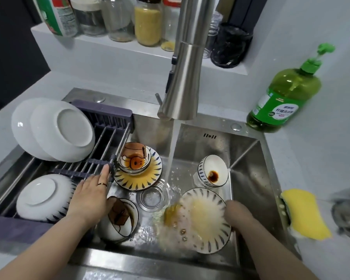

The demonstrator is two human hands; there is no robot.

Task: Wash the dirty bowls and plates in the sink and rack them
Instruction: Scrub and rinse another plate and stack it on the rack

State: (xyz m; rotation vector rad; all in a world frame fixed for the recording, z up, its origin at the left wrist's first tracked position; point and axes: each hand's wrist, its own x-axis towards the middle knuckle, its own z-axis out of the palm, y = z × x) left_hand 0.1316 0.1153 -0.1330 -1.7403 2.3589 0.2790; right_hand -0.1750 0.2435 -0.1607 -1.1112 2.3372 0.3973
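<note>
Water runs from the faucet (186,67) into the steel sink (251,178). My right hand (237,212) grips the right rim of a blue-rayed plate (206,217), tilted in the stream with yellow residue on it. My left hand (91,190) rests flat, fingers straight, on the purple drying rack (101,122). Two white plates (55,128) and an upturned bowl (42,199) sit in the rack. Dirty in the sink are a cartoon bowl (134,158) on a yellow plate (137,181), a sauce-stained bowl (212,174), a brown-patterned bowl (119,219) and a small glass dish (152,198).
A green dish-soap bottle (285,98) stands on the counter at the sink's back right. A yellow sponge (305,215) lies on the right rim. Several jars (148,23) and a black container (229,47) line the shelf behind the faucet.
</note>
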